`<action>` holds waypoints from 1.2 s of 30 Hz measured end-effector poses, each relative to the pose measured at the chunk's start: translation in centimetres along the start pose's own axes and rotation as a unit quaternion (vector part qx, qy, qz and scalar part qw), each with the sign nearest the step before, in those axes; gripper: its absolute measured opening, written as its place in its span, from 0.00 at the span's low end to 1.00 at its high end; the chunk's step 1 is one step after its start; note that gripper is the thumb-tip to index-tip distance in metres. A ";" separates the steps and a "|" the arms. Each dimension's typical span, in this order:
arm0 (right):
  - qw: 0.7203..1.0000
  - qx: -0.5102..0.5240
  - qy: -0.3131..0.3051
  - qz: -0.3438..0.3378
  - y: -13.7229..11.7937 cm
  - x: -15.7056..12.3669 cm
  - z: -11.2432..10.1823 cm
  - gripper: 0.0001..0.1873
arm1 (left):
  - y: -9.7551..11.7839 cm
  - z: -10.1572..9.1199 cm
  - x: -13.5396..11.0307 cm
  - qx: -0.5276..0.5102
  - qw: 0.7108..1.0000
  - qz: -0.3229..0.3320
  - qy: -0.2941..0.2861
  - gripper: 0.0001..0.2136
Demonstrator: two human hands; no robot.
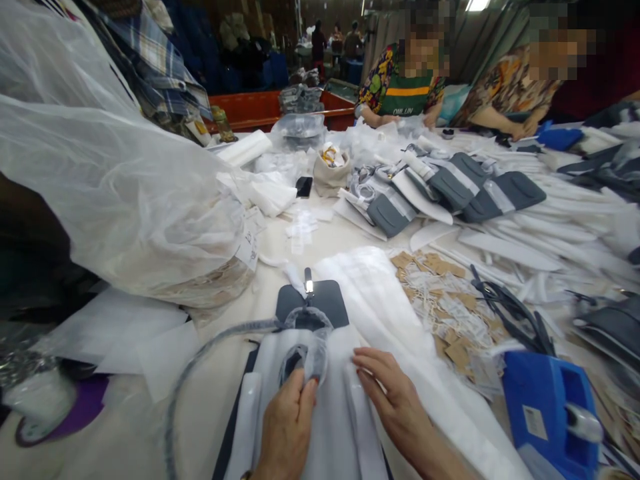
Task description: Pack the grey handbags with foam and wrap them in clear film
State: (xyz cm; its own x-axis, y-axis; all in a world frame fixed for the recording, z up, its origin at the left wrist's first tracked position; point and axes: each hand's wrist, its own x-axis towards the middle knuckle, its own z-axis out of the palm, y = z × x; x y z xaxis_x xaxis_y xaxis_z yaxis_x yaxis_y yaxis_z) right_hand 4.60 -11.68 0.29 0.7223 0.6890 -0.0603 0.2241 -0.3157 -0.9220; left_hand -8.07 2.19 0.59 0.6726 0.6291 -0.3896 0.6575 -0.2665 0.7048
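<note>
In front of me lies a dark grey bag covered in white foam padding. Rising from its middle is a looped handle wrapped in clear plastic. My left hand pinches the lower end of this loop between thumb and fingers. At the padding's right edge rests my right hand, fingers stretched out and slightly spread, holding nothing. A long strap, also wrapped, arcs out to the left. Beyond the loop, a dark tab with a shiny metal clasp lies on the bag's flap.
Right of the bag are white foam sheeting, brown tags with strings and a blue tape dispenser. Grey bags pile up farther back. A large plastic sack bulges at left. Two people work across the table.
</note>
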 end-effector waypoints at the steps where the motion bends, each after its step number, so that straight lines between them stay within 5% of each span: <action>1: 1.000 0.006 -0.027 -0.003 0.7 0.4 0.1 0.15 | 0.2 0.0 0.0 -0.001 1.000 -0.006 0.005 0.16; 7: 0.970 0.113 -0.148 0.158 1.3 2.1 0.7 0.29 | 1.4 0.1 0.7 -0.013 1.000 -0.011 0.009 0.16; 10: 0.975 0.032 -0.190 0.110 0.9 2.0 1.4 0.30 | 2.3 0.7 1.0 0.023 0.999 0.016 0.040 0.15; 14: 0.974 -0.129 -0.187 0.010 1.5 1.4 3.4 0.17 | 2.5 2.3 1.4 0.048 0.997 0.024 0.053 0.13; 21: 0.985 0.001 -0.082 0.152 1.4 -0.7 1.0 0.21 | -1.2 4.6 0.6 -0.070 0.997 -0.029 -0.018 0.11; 27: 0.940 -0.065 -0.186 0.277 -0.9 -2.8 0.8 0.14 | -1.6 4.6 0.7 -0.098 0.994 -0.043 -0.029 0.09; 36: 0.915 -0.185 -0.227 0.277 -2.5 -1.8 0.4 0.12 | -1.7 4.7 1.0 -0.135 0.988 -0.061 -0.038 0.08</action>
State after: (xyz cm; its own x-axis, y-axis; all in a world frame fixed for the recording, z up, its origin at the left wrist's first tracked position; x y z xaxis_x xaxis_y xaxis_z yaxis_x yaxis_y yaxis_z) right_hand 2.47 -11.84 2.58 0.4654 0.5297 -0.7091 0.1731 -0.8401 -0.5140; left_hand -6.91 -0.16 -3.78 0.6235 0.5856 -0.5179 0.6276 0.0201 0.7783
